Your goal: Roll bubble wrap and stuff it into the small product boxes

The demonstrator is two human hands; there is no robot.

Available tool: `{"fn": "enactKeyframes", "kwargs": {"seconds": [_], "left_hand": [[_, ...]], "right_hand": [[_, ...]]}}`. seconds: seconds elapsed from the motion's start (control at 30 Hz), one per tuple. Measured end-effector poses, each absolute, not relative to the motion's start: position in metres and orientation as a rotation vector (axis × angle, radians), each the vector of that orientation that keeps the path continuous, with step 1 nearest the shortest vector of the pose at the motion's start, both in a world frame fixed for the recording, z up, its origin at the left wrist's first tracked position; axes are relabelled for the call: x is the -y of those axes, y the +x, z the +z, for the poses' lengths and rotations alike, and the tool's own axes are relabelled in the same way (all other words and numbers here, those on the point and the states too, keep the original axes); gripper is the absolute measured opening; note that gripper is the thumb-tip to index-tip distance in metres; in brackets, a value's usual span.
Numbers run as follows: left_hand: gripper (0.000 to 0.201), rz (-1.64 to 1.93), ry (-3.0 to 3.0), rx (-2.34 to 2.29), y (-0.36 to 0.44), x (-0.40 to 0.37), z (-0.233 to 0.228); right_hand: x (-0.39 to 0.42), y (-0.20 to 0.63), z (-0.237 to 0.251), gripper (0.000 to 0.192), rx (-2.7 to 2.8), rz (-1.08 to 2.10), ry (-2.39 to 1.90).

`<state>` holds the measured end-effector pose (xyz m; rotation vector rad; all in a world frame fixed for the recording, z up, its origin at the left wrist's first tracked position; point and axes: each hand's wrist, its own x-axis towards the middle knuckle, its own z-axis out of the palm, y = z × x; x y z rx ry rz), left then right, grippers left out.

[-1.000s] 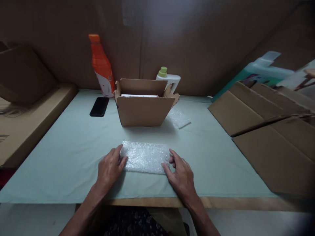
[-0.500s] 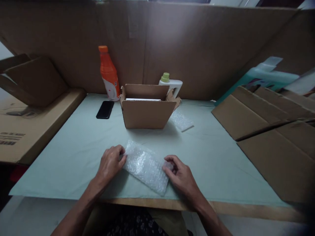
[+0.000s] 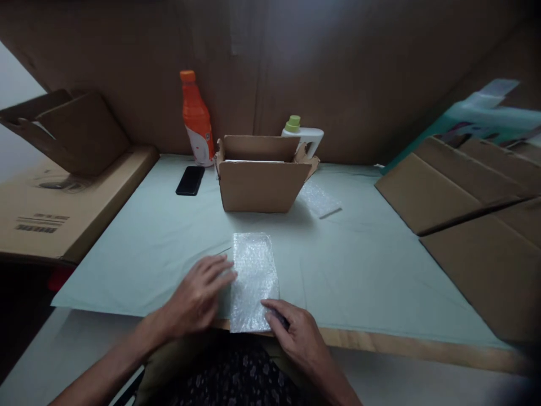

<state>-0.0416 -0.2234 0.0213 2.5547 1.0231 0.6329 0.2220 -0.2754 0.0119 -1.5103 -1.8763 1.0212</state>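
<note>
A flat rectangle of clear bubble wrap (image 3: 253, 270) lies lengthwise at the table's front edge, its near end about level with the wooden rim. My right hand (image 3: 296, 332) has thumb and forefinger closed on its lower right edge; a small dark patch shows between those fingers, too unclear to name. At the left side of the wrap, my left hand (image 3: 203, 293) is slightly blurred, fingers stretched out and apart, fingertips close to or touching the edge. Beyond the wrap stands an open cardboard box (image 3: 262, 187) with something white-edged inside.
Another bubble wrap piece (image 3: 321, 200) lies right of the box. A black phone (image 3: 190, 180), an orange bottle (image 3: 198, 124) and a white green-capped bottle (image 3: 310, 135) stand or lie around it. Cartons flank both sides: a flat carton (image 3: 84, 208) left, cardboard boxes (image 3: 477, 265) right.
The bubble wrap has turned from slanting to lengthwise and come nearer the front edge. My left hand has let go of it and spread its fingers. The view has shifted slightly.
</note>
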Motion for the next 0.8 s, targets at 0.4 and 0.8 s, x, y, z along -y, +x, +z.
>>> {"fn": "enactKeyframes", "kwargs": {"seconds": [0.4, 0.8], "left_hand": [[0.028, 0.696, 2.393, -0.924, -0.019, 0.262, -0.003], [0.025, 0.851, 1.937, -1.374, 0.011, 0.232, -0.003]], "right_hand": [[0.278, 0.261, 0.034, 0.064, 2.127, 0.901, -1.476], [0.252, 0.229, 0.006, 0.032, 1.945, 0.694, -1.485]]}}
